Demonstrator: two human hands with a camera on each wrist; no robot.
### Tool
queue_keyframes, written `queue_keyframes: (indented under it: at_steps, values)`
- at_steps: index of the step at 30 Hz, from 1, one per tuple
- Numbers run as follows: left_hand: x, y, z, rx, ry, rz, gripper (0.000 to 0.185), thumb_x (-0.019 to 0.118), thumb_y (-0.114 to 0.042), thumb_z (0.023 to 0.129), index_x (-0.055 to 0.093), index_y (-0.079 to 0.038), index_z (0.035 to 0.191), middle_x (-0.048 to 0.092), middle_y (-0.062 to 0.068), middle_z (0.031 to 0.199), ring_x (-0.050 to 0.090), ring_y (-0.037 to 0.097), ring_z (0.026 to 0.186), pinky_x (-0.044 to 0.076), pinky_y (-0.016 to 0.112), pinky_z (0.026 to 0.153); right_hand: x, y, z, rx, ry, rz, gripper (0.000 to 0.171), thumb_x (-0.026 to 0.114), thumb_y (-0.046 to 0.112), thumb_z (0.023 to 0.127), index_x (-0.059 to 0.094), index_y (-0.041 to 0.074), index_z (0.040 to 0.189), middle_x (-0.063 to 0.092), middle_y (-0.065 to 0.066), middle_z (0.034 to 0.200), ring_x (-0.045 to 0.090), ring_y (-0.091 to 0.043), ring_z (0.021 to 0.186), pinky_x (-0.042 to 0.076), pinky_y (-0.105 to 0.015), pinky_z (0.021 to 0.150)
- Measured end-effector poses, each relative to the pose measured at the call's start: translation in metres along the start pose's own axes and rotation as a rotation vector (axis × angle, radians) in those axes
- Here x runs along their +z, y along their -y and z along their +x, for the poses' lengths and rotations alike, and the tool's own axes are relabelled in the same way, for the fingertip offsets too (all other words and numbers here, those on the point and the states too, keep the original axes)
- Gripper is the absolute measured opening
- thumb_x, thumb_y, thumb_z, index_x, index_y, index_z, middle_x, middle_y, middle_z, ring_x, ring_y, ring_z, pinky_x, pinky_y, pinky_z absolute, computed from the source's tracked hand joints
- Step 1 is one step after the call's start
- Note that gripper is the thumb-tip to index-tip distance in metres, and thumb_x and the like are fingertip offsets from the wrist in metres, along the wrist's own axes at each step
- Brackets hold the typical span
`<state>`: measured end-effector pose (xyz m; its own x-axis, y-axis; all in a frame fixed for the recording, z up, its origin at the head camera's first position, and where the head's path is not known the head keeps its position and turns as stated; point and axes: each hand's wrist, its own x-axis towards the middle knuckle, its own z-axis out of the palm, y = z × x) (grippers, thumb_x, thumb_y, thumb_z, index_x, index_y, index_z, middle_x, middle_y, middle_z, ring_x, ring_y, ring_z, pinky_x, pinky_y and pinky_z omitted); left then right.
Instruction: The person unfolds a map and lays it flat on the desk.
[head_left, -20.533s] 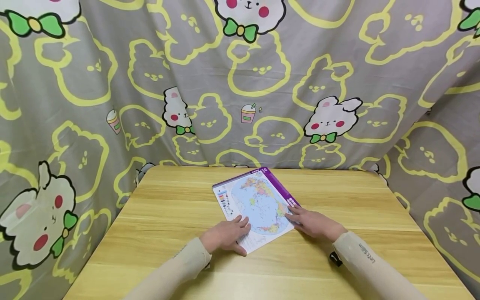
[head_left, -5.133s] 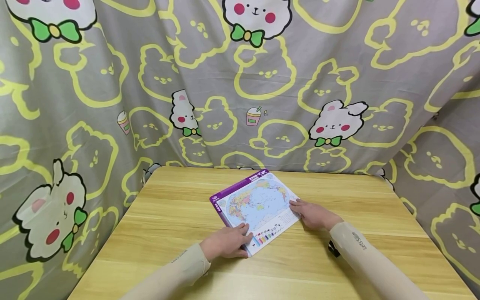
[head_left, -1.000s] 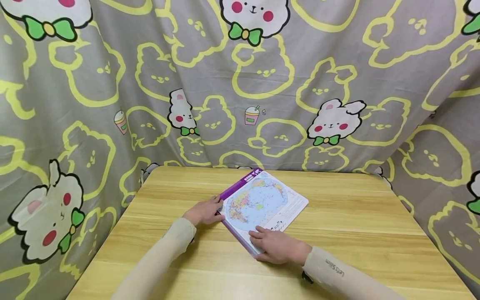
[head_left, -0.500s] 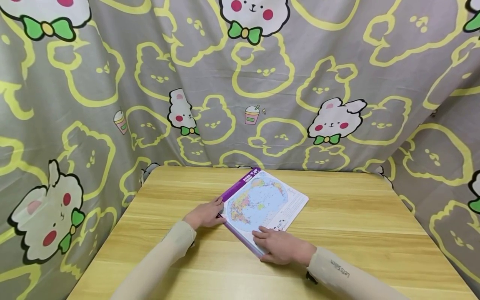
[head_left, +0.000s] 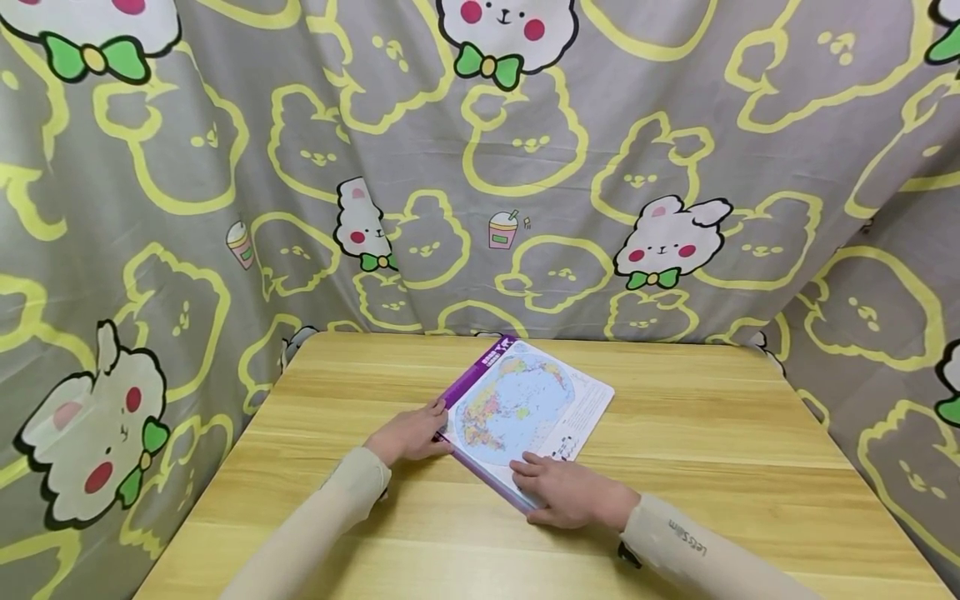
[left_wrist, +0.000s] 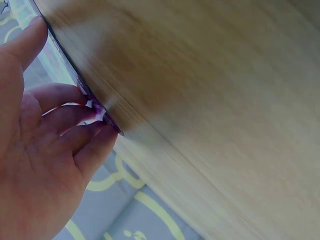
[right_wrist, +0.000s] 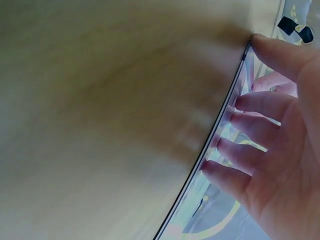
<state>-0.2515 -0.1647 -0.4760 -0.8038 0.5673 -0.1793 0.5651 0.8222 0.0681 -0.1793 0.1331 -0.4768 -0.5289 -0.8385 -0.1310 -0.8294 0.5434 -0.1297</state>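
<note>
A thin world map board [head_left: 525, 404] lies askew on the wooden table, its broad purple band along the upper-left side and a narrower one along the lower-left. My left hand [head_left: 408, 433] touches the map's left corner; in the left wrist view its fingertips [left_wrist: 107, 127] rest on the face, with the thumb at the edge. Near the bottom corner, my right hand [head_left: 570, 492] lies with fingers spread on the map and its thumb by the rim. In the right wrist view those fingertips [right_wrist: 212, 167] press lightly on the face just inside the dark edge.
Wood-grain tabletop [head_left: 712, 442] surrounds the map on all sides. A grey curtain [head_left: 555, 192] with yellow outlines and cartoon rabbits hangs behind the table and along both sides.
The map has turned counterclockwise: its broad purple band was at the upper right 20 seconds ago. Over the last second it turns slightly further, my right hand shifting right with its bottom corner.
</note>
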Motion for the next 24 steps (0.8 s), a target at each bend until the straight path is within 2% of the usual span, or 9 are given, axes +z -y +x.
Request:
queue_keyframes:
  at_steps: [11, 24]
  values:
    - [0.004, -0.003, -0.001, 0.011, -0.010, -0.009, 0.063, 0.057, -0.048, 0.091, 0.051, 0.002, 0.128, 0.037, 0.025, 0.143, 0.036, 0.037, 0.132, 0.037, 0.044, 0.104, 0.001, -0.007, -0.005, -0.007, 0.003, -0.001, 0.058, 0.056, 0.038, 0.093, 0.045, 0.005, 0.140, 0.037, -0.010, 0.148, 0.034, -0.035, 0.134, 0.035, -0.042, 0.105]
    - [0.005, -0.009, -0.006, 0.021, -0.018, 0.015, 0.059, 0.056, -0.043, 0.094, 0.050, 0.003, 0.131, 0.039, 0.025, 0.143, 0.038, 0.036, 0.131, 0.039, 0.043, 0.103, 0.006, -0.015, -0.010, 0.000, -0.004, -0.021, 0.055, 0.055, 0.036, 0.094, 0.046, 0.006, 0.140, 0.037, -0.009, 0.148, 0.033, -0.034, 0.134, 0.037, -0.043, 0.104]
